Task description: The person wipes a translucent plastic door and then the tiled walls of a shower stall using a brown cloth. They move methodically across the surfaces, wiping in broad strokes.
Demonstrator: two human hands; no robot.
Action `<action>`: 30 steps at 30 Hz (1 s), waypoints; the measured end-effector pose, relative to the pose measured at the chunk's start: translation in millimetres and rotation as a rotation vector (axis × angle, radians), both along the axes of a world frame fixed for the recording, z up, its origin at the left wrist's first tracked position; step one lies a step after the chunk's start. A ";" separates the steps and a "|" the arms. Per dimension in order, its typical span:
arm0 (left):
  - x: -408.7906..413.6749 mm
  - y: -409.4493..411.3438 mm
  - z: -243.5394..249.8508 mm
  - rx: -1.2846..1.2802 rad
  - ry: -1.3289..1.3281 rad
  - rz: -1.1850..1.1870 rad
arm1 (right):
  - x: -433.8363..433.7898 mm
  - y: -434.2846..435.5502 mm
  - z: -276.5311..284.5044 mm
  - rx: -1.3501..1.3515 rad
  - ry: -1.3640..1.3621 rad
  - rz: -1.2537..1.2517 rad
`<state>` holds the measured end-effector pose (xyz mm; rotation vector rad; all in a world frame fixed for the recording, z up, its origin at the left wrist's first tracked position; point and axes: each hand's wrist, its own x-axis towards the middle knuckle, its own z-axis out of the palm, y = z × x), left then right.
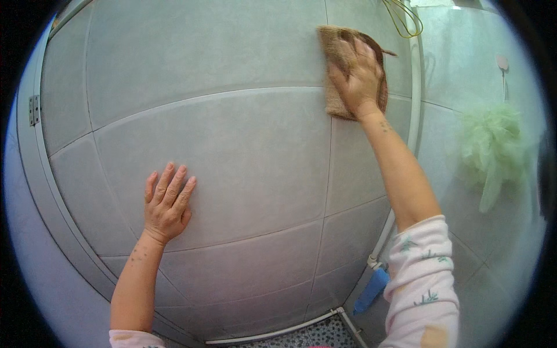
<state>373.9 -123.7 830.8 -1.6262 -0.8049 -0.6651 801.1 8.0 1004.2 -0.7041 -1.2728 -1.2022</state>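
Note:
My right hand [359, 76] lies flat on a folded brown cloth [335, 98], pressing it against a grey tiled wall [226, 161] at the upper right. The cloth has a darker brown edge, and a small loop sticks out at its right side. Lower down on the left, my left hand [167, 204] holds nothing. Its palm faces the wall tiles, fingers pointing up and a little apart. The palm side of both hands is hidden.
A white pipe [415, 87] runs down the corner, with a looped yellow cord [402, 19] near its top. A pale green mesh bath puff [491, 143] hangs at right. Low down is a blue object [372, 289]. A door frame with a metal hinge [34, 110] stands left.

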 end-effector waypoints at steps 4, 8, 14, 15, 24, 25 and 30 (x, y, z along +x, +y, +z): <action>5.9 2.2 3.6 0.049 0.006 -0.036 | 110.0 24.1 -25.0 -0.089 0.168 0.057; 8.4 -5.6 5.2 0.035 0.006 0.007 | 131.9 41.1 -41.4 -0.130 0.381 0.055; 22.5 -2.7 8.8 0.022 0.007 -0.023 | 57.4 14.5 -32.7 -0.023 0.297 -0.102; 23.6 -2.0 9.1 0.021 0.005 -0.021 | 35.0 5.5 -28.3 -0.037 0.177 0.008; 29.5 3.5 15.1 -0.001 -0.018 -0.060 | -209.6 -73.7 -19.9 -0.073 -0.341 0.287; 28.9 2.3 15.4 -0.013 -0.020 -0.058 | -227.1 -80.6 -19.3 -0.071 -0.388 0.252; 14.7 3.2 7.6 -0.091 -0.020 -0.074 | -260.1 -85.9 -24.7 -0.078 -0.612 0.285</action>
